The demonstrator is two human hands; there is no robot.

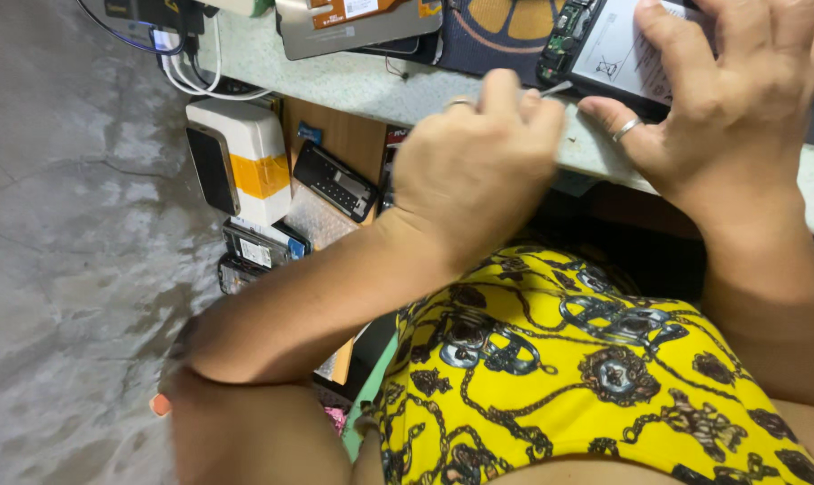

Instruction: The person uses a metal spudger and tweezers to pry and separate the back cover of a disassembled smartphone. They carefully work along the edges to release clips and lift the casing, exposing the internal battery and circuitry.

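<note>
We see a grey concrete floor (57,269), then a speckled pale counter (353,81). On its edge lies an opened phone (604,45), flat. Our right hand (739,108) presses it, fingers spread. Our left hand (470,171) pinches a thin metal tool (555,88).

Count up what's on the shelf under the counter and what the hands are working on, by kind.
Opened phone on the counter: 1
Thin metal tool: 1
White box with yellow tape: 1
Loose phones on the shelf: about 3
Rings: 2
Total: about 8
</note>
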